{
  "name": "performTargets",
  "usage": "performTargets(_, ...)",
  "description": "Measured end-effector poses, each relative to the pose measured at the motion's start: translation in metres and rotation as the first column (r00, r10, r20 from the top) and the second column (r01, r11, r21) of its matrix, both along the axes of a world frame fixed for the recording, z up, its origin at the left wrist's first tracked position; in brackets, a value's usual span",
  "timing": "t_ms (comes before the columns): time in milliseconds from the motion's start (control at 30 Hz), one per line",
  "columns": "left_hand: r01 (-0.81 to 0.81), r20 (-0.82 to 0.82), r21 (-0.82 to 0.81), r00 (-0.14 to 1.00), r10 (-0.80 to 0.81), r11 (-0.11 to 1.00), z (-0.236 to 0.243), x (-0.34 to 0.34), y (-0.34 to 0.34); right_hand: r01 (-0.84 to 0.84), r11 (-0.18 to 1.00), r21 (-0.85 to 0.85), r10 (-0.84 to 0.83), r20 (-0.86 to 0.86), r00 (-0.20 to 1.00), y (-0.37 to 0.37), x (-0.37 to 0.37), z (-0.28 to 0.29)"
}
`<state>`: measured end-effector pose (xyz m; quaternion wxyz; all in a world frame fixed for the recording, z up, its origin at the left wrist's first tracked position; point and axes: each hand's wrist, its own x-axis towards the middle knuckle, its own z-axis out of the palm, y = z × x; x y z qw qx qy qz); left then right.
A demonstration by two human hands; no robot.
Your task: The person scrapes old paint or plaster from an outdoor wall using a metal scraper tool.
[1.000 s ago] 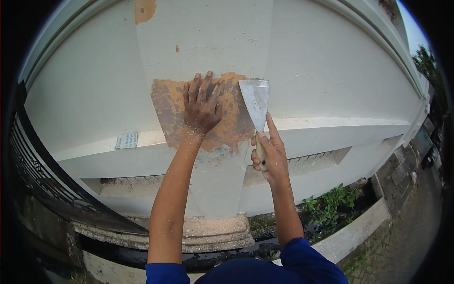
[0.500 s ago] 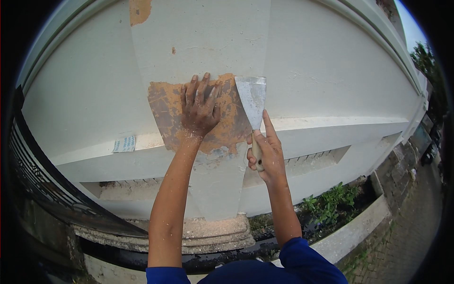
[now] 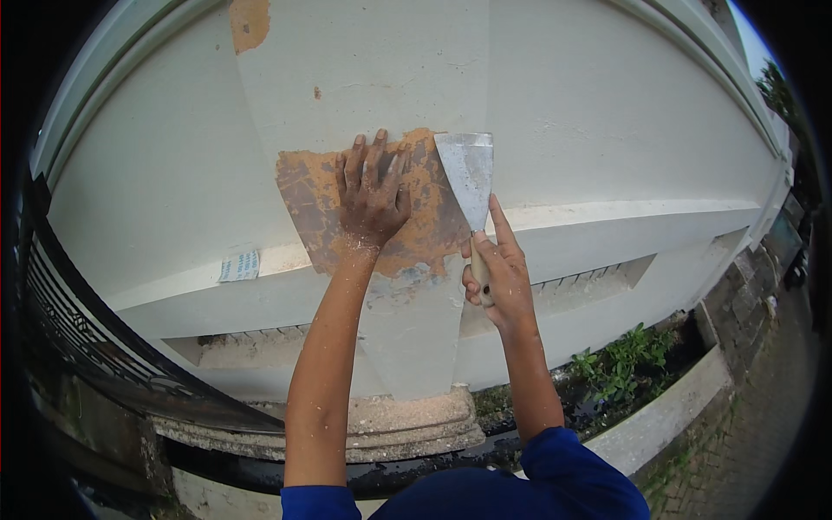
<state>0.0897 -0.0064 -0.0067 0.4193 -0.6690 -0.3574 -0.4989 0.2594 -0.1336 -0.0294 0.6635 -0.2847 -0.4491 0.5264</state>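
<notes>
Scraper: putty knife (image 3: 469,186) is standing blade-up, its flat blade lying against the white pillar (image 3: 381,69) at the right edge of the bare brown patch (image 3: 321,208).
Right hand (image 3: 496,276): fingers are clamping the wooden handle, forefinger reaching up toward the blade.
Left hand (image 3: 373,201): fingers are spreading flat on the patch, just left of the blade.

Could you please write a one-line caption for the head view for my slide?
Left hand flat on a bare brown patch of a white pillar; right hand holds a putty knife beside it.
</notes>
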Motion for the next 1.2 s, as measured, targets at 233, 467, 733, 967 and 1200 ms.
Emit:
performTargets(233,0.007,0.008,-0.006,1.0,-0.007,1.0,-0.001,0.002,0.0,-0.03,0.999,0.029,0.029,0.019,0.999,0.0,0.004,-0.005)
performTargets(467,-0.015,-0.001,0.005,1.0,0.015,1.0,0.002,0.001,0.005,-0.031,0.999,0.038,0.031,-0.007,0.999,0.004,-0.001,-0.005)
performTargets(733,-0.008,0.002,0.009,1.0,0.008,1.0,0.0,0.002,0.0,-0.012,0.999,0.038,0.011,0.038,0.999,-0.001,0.002,-0.006)
performTargets(967,-0.01,0.002,0.008,1.0,0.01,1.0,0.0,0.0,-0.003,-0.017,1.0,0.02,0.017,0.016,1.0,0.001,-0.003,-0.002)
performTargets(1200,-0.002,0.006,-0.004,1.0,0.002,1.0,0.004,0.002,0.001,-0.013,0.999,0.048,0.012,0.023,1.0,0.006,-0.007,0.013)
